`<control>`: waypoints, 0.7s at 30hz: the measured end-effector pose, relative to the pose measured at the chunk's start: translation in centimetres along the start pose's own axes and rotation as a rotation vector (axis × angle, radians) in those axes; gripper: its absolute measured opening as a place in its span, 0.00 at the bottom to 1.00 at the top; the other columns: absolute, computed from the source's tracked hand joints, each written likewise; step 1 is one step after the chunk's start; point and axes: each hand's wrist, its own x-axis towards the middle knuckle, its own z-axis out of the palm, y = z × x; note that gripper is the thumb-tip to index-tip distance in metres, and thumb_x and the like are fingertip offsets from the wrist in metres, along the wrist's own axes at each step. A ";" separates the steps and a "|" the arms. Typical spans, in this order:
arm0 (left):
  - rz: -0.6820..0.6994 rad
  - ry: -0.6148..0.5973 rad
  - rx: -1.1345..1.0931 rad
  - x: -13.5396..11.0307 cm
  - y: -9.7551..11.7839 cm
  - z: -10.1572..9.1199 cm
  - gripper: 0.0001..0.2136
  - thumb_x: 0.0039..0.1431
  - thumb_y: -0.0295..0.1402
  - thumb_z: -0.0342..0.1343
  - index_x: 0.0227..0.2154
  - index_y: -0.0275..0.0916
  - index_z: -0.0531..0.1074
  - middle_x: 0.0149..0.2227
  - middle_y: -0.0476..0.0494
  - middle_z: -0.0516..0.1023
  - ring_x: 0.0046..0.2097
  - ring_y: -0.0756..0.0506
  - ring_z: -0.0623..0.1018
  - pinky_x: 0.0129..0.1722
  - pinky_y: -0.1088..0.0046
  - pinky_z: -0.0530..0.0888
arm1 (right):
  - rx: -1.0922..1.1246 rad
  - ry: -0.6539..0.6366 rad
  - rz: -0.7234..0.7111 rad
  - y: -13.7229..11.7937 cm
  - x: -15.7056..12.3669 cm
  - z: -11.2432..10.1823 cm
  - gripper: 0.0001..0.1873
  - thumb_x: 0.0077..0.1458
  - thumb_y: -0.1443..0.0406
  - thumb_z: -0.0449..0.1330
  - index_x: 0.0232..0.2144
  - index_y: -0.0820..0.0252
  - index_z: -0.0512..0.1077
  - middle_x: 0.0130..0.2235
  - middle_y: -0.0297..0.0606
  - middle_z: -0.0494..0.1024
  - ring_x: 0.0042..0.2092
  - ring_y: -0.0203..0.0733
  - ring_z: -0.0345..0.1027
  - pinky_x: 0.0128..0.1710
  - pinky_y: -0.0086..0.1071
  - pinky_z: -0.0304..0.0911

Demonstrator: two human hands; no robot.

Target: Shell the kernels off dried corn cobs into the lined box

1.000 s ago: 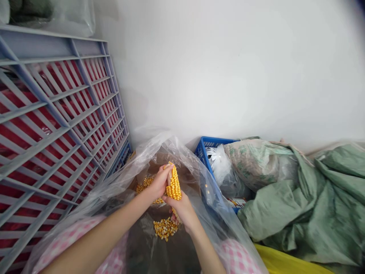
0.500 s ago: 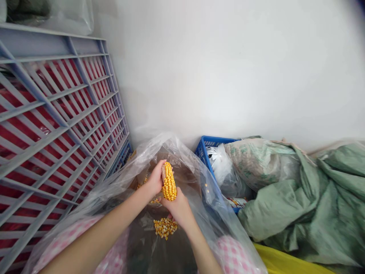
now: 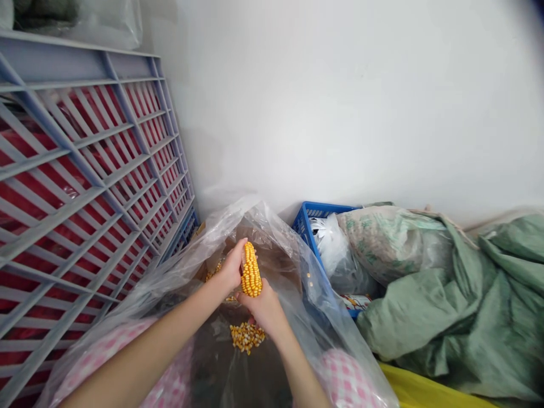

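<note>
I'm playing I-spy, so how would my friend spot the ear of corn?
Below the white wall, find the big clear plastic bag. At its opening, the left hand and right hand hold the ear of corn. It's one yellow piece with tight rows, unlike the loose kernels inside the bag.

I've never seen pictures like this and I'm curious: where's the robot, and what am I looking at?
There's no robot here! These are a person's bare hands. One camera, worn on the head, looks forward and down, so you see about what that person sees. The left hand and right hand together hold a yellow ear of corn. Below them, a little pile of loose kernels lies on big, clear plastic, probably an open bag. On the left stands a slatted crate; on the right are a blue basket with bags in it and crumpled green cloth.
</note>
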 end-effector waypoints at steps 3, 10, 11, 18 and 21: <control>0.123 -0.027 0.020 -0.1 -0.1 0.4 0.11 0.47 0.40 0.56 0.25 0.37 0.67 0.21 0.50 0.70 0.22 0.51 0.71 0.23 0.76 0.66 | 0.030 -0.002 -0.001 0.0 0.1 -0.2 0.19 0.41 0.58 0.60 0.34 0.60 0.59 0.29 0.31 0.69 0.13 0.29 0.57 0.10 0.25 0.52; 0.085 -0.157 -0.036 -1.2 0.3 0.9 0.09 0.49 0.39 0.52 0.24 0.38 0.66 0.20 0.51 0.68 0.21 0.51 0.69 0.23 0.76 0.66 | 0.078 -0.032 0.063 -0.3 0.1 -0.8 0.21 0.44 0.57 0.58 0.39 0.60 0.60 0.24 0.28 0.67 0.14 0.30 0.59 0.11 0.23 0.52; 0.040 -0.167 -0.031 -1.1 0.3 0.8 0.12 0.49 0.42 0.52 0.23 0.38 0.66 0.20 0.51 0.68 0.21 0.51 0.69 0.23 0.75 0.67 | 0.058 -0.022 0.063 -0.3 0.2 -0.7 0.21 0.44 0.57 0.58 0.38 0.61 0.60 0.25 0.29 0.67 0.14 0.30 0.59 0.11 0.23 0.52; 0.132 0.032 0.051 0.0 -0.4 0.0 0.12 0.44 0.38 0.61 0.28 0.38 0.65 0.22 0.53 0.68 0.23 0.52 0.70 0.25 0.76 0.66 | -0.008 -0.019 0.053 0.2 0.6 0.2 0.21 0.42 0.57 0.60 0.36 0.61 0.60 0.30 0.34 0.71 0.13 0.28 0.58 0.10 0.24 0.51; 0.180 -0.010 0.053 0.0 -0.5 0.2 0.12 0.45 0.39 0.60 0.28 0.38 0.65 0.22 0.53 0.68 0.23 0.52 0.70 0.26 0.75 0.66 | 0.024 -0.020 0.056 0.0 0.7 -0.1 0.21 0.42 0.57 0.59 0.37 0.61 0.60 0.27 0.31 0.69 0.14 0.29 0.58 0.10 0.24 0.52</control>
